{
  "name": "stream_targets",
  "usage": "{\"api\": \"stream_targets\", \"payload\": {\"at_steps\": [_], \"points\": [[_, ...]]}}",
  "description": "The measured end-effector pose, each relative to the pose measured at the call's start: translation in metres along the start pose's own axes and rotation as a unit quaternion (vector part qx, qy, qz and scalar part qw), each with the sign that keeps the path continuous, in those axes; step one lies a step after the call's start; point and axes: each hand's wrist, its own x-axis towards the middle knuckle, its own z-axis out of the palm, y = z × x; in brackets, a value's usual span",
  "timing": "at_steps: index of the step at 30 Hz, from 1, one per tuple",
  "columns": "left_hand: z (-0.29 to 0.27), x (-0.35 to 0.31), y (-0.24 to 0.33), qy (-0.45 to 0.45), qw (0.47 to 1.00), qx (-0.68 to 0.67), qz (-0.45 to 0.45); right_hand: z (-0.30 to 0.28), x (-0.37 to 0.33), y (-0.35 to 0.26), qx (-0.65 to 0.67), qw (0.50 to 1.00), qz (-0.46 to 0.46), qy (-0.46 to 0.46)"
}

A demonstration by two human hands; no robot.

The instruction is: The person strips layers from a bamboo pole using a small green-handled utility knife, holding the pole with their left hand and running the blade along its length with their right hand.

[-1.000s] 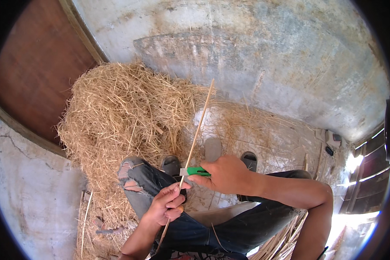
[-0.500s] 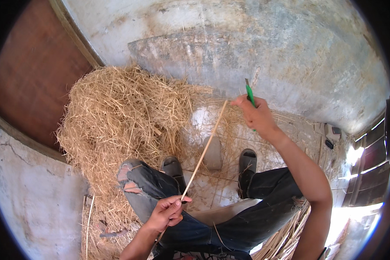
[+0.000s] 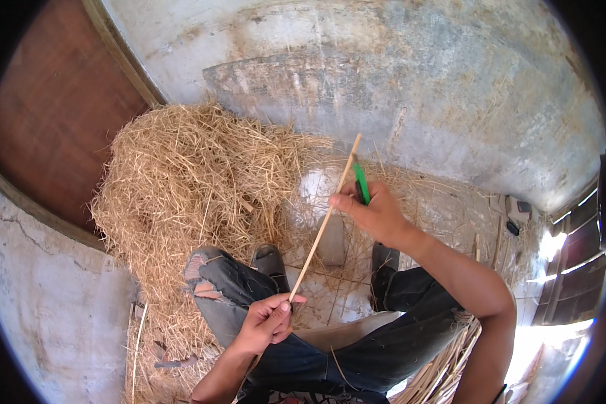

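Left grip (image 3: 266, 324) pinching thin stick (image 3: 319, 236) low down, right grip (image 3: 381, 215) clasping green cutter (image 3: 361, 182), beside stick's upper part

The trousers (image 3: 390, 353) are dark, faded blue-black denim, worn paler at the left knee, where ragged tears (image 3: 207, 290) with whitish frayed threads open onto bare knee. A fine seam runs down the front. Dark grey slip-on sandals (image 3: 269, 258) with thick rims cover the feet. The dark shirt hem (image 3: 303, 396) carries a pale and reddish print. Forearms (image 3: 444, 266) and hands (image 3: 268, 324) are bare.
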Motion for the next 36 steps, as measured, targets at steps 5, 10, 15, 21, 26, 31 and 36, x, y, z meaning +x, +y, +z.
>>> {"api": "stream_targets", "payload": {"at_steps": [5,10,15,21,26,31,36], "points": [[0.007,0.011,0.001,0.003,1.000,0.000,0.012,0.019,-0.016,0.010,-0.028,0.994,-0.029,-0.105],[0.011,0.020,0.002,-0.005,1.000,-0.008,0.013,0.028,-0.024,0.013,-0.054,0.982,-0.056,-0.172],[0.009,0.020,0.002,0.000,1.000,-0.026,0.016,0.018,-0.014,0.002,-0.042,0.993,-0.032,-0.101],[0.006,0.023,0.008,0.025,0.999,-0.033,0.013,0.022,-0.032,0.003,-0.322,0.924,-0.186,-0.086],[0.009,0.028,0.011,0.055,0.998,-0.037,0.007,0.038,-0.042,0.013,-0.417,0.881,-0.188,-0.122],[0.007,0.030,0.014,0.067,0.997,-0.021,0.021,0.030,-0.022,0.009,-0.426,0.890,-0.147,-0.065],[0.004,-0.003,-0.011,0.001,0.992,0.123,0.019,-0.088,0.054,0.013,-0.324,0.917,0.035,0.232]]}}
